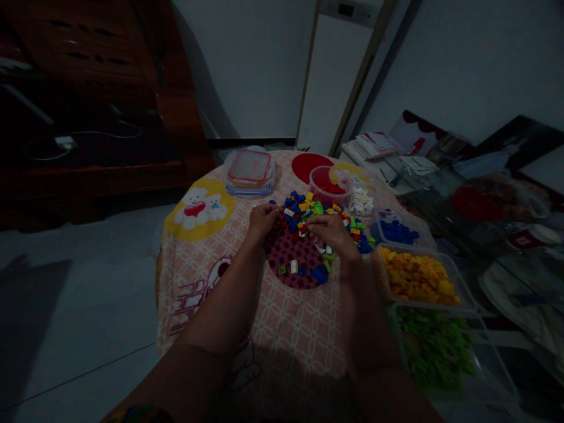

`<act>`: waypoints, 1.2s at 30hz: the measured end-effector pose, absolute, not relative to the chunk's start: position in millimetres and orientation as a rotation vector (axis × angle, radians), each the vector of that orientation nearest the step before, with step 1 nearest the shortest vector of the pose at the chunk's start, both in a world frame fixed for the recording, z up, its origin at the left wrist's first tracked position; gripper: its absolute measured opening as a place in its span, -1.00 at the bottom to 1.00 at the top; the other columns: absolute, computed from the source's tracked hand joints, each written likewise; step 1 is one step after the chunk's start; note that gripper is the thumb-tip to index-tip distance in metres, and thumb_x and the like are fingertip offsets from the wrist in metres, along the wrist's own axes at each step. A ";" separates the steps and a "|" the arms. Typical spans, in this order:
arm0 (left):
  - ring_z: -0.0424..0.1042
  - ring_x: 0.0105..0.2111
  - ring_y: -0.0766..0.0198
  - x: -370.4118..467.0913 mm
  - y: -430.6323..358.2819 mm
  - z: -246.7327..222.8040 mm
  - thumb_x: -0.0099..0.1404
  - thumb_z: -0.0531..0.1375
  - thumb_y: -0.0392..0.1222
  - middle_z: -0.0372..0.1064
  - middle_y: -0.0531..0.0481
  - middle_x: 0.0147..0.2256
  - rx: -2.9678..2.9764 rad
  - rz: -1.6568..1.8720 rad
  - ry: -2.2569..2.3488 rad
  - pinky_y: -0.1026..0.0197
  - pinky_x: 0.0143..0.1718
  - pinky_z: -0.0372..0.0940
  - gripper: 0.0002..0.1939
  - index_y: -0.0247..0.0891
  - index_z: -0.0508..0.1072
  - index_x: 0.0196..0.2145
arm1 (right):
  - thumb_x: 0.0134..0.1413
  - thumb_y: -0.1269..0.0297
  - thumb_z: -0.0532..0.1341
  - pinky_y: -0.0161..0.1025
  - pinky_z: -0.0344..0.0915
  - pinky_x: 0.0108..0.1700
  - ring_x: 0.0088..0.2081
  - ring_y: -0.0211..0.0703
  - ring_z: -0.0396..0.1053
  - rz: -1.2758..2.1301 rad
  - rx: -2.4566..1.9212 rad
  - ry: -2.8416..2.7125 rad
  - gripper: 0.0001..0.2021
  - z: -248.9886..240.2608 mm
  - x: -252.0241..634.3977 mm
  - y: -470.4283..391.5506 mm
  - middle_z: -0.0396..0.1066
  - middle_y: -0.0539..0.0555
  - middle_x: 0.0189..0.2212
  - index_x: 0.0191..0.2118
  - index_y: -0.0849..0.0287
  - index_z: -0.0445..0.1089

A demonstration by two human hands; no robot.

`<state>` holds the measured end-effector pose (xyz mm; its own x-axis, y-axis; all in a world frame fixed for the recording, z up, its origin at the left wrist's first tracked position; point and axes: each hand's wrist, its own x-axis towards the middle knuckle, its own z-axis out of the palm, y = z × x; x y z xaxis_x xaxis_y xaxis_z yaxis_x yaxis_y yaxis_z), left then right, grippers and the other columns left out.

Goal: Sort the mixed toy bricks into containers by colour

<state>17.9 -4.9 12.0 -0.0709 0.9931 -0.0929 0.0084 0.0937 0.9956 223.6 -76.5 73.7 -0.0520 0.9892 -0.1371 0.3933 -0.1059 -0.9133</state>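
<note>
A pile of mixed toy bricks in blue, yellow, green, red and white lies on the patterned cloth of a round table. At the pile's left edge is my left hand, fingers bent together; what they hold, if anything, is too small to make out. My right hand reaches over the pile's near side, thumb and fingertips closed beside a red brick; whether it is gripped is unclear. Nearer to me lie a white brick, a green brick and a blue brick.
Tubs of yellow bricks, green bricks and blue bricks line the right side. Behind the pile stand a round tub of red bricks and white bricks. Lidded containers sit at the back left.
</note>
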 end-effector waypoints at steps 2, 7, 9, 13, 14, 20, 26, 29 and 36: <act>0.40 -0.58 0.33 18.1 -4.3 11.4 0.17 0.26 -0.21 0.47 0.06 -0.55 1.112 1.183 1.319 0.31 -0.50 0.29 -0.89 -0.26 0.59 -0.40 | -0.04 0.29 0.33 -0.41 0.29 -0.58 -0.60 -0.28 0.41 1.162 -1.497 -1.361 -0.80 73.2 227.4 -75.5 0.48 -0.06 -0.57 -0.24 0.22 0.57; 0.39 -0.60 0.34 18.8 -3.8 11.4 0.17 0.25 -0.21 0.46 0.07 -0.56 1.122 1.173 1.334 0.32 -0.50 0.27 -0.89 -0.26 0.57 -0.43 | -0.07 0.30 0.35 -0.34 0.51 -0.44 -0.50 -0.24 0.51 1.005 -1.362 -1.073 -0.76 85.1 236.8 -46.2 0.51 -0.05 -0.51 -0.21 0.20 0.51; 0.38 -0.60 0.35 19.1 -4.3 11.6 0.18 0.24 -0.21 0.47 0.07 -0.54 1.127 1.187 1.331 0.32 -0.50 0.27 -0.89 -0.26 0.57 -0.42 | -0.01 0.31 0.32 -0.31 0.55 -0.41 -0.46 -0.21 0.55 0.887 -1.341 -0.957 -0.70 96.0 243.7 -24.5 0.50 -0.04 -0.48 -0.10 0.21 0.48; 0.36 -0.61 0.36 20.0 -4.7 12.4 0.18 0.22 -0.25 0.46 0.08 -0.54 1.107 1.178 1.336 0.33 -0.50 0.25 -0.88 -0.27 0.59 -0.39 | 0.10 0.28 0.26 -0.28 0.55 -0.41 -0.42 -0.18 0.58 0.682 -1.332 -0.889 -0.54 116.4 259.6 -2.0 0.51 -0.02 -0.42 0.14 0.23 0.41; 0.36 -0.61 0.36 20.3 -4.6 12.8 0.18 0.22 -0.25 0.46 0.09 -0.55 1.103 1.174 1.338 0.33 -0.51 0.25 -0.88 -0.27 0.59 -0.39 | 0.11 0.27 0.26 -0.30 0.54 -0.43 -0.43 -0.19 0.57 0.656 -1.339 -0.903 -0.55 118.9 261.4 -5.5 0.52 -0.01 -0.41 0.14 0.24 0.42; 0.37 -0.60 0.35 21.7 -4.6 16.6 0.19 0.21 -0.28 0.44 0.09 -0.55 1.106 1.160 1.341 0.32 -0.49 0.27 -0.87 -0.28 0.59 -0.39 | 0.03 0.23 0.31 -0.42 0.37 -0.56 -0.57 -0.27 0.45 0.893 -1.487 -1.235 -0.76 104.9 245.8 -71.4 0.52 -0.01 -0.53 -0.19 0.23 0.54; 0.38 -0.58 0.35 21.5 -5.0 15.7 0.18 0.23 -0.27 0.44 0.08 -0.55 1.099 1.173 1.337 0.32 -0.47 0.29 -0.89 -0.28 0.58 -0.39 | 0.05 0.31 0.28 -0.33 0.33 -0.45 -0.53 -0.20 0.44 0.972 -1.686 -1.667 -0.89 87.9 239.7 -108.0 0.50 -0.02 -0.55 -0.34 0.18 0.57; 0.40 -0.57 0.34 21.0 -4.3 14.4 0.16 0.25 -0.27 0.45 0.08 -0.55 1.103 1.175 1.340 0.32 -0.47 0.29 -0.89 -0.28 0.60 -0.37 | 0.08 0.37 0.27 -0.29 0.35 -0.29 -0.39 -0.14 0.50 0.783 -1.808 -1.937 -0.88 91.0 246.4 -115.3 0.56 0.06 -0.46 -0.36 0.19 0.60; 0.39 -0.59 0.35 20.5 -3.6 13.5 0.17 0.22 -0.29 0.46 0.07 -0.55 1.110 1.188 1.329 0.33 -0.50 0.27 -0.88 -0.28 0.59 -0.38 | 0.05 0.47 0.32 -0.29 0.31 -0.18 -0.21 -0.08 0.54 0.589 -2.036 -2.312 -0.83 90.2 247.8 -125.8 0.65 0.14 -0.27 -0.28 0.16 0.66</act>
